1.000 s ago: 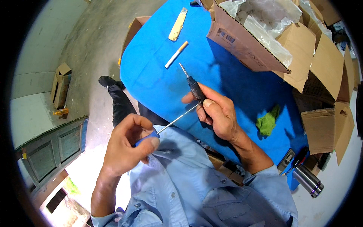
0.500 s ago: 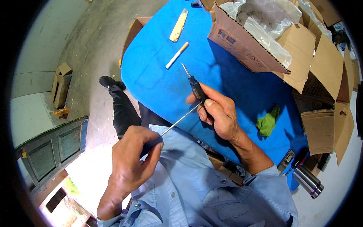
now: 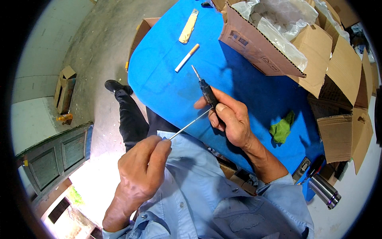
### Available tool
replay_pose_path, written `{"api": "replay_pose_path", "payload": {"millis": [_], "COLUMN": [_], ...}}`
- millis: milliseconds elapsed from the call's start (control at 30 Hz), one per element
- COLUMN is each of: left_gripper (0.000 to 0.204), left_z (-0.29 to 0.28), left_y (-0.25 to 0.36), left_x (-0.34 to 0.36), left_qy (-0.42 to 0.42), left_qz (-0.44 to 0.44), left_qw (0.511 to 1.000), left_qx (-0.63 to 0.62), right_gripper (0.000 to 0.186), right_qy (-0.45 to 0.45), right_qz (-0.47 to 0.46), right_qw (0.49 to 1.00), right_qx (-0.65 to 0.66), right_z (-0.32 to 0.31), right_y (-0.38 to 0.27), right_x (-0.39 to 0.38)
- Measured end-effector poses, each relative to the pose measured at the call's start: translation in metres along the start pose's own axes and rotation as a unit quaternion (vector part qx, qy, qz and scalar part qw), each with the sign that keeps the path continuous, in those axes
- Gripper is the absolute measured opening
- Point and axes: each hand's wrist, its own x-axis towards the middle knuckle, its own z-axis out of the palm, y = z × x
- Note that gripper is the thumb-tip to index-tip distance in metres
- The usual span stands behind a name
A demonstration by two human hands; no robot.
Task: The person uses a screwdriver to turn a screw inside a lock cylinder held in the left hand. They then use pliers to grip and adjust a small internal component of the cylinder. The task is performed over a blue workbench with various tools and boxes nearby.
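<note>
My right hand [image 3: 232, 115] grips a black pen-shaped tool [image 3: 207, 91] with a slim stepped metal tip pointing up and left, above the blue table. Closed round the handle of a thin-shafted screwdriver [image 3: 191, 123] is my left hand [image 3: 141, 167]; only a bit of blue shows at its fingers. The screwdriver's tip meets the lower end of the black tool, by my right fingertips. Whether it sits in a screw there is too small to tell. Beyond the tool's tip, a cigarette [image 3: 187, 58] lies on the table, and farther off a yellow-wrapped utility knife [image 3: 188, 26].
On the blue table [image 3: 159, 67] an open cardboard box [image 3: 258, 47] lined with clear plastic stands at the far right. A green cloth [image 3: 282, 128] lies right of my right hand. Near the right edge is a steel flask [image 3: 324, 191]; more cardboard [image 3: 336, 137] stands behind it.
My left fingers have shifted their grip on the screwdriver handle, the thumb now closed against the forefinger and covering more of it. The black tool and my right hand have hardly moved.
</note>
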Motion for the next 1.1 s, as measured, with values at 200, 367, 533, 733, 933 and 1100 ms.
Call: {"api": "replay_pose_path", "payload": {"millis": [200,367,533,733,933,1100], "left_gripper": [0.026,0.02,0.024,0.025,0.022,0.025], "left_z": [-0.01,-0.024,-0.012,-0.014,-0.018,-0.01], "left_y": [-0.002,-0.019,-0.034,-0.023,-0.01,-0.004], "left_x": [0.009,0.022,0.014,0.017,0.015,0.01], "left_qy": [-0.066,-0.192,-0.19,-0.175,-0.118,-0.029], "left_qz": [-0.093,-0.412,-0.451,-0.395,-0.289,-0.113], "left_qw": [0.984,0.751,0.646,0.753,0.886,0.979], "left_qx": [-0.14,-0.479,-0.586,-0.497,-0.342,-0.168], "right_gripper": [0.044,0.046,0.046,0.046,0.048,0.048], "right_qy": [-0.002,-0.004,-0.002,-0.01,-0.015,-0.001], "right_qz": [-0.002,-0.02,-0.036,0.01,-0.016,0.0], "right_qw": [1.0,0.996,0.994,0.999,0.998,1.0], "right_qx": [-0.03,-0.091,-0.103,-0.038,-0.058,-0.009], "right_z": [-0.002,-0.001,0.003,-0.004,-0.003,-0.003], "right_y": [0.004,0.004,0.004,0.003,-0.003,0.0], "right_x": [-0.001,-0.002,-0.001,-0.002,0.0,-0.001]}}
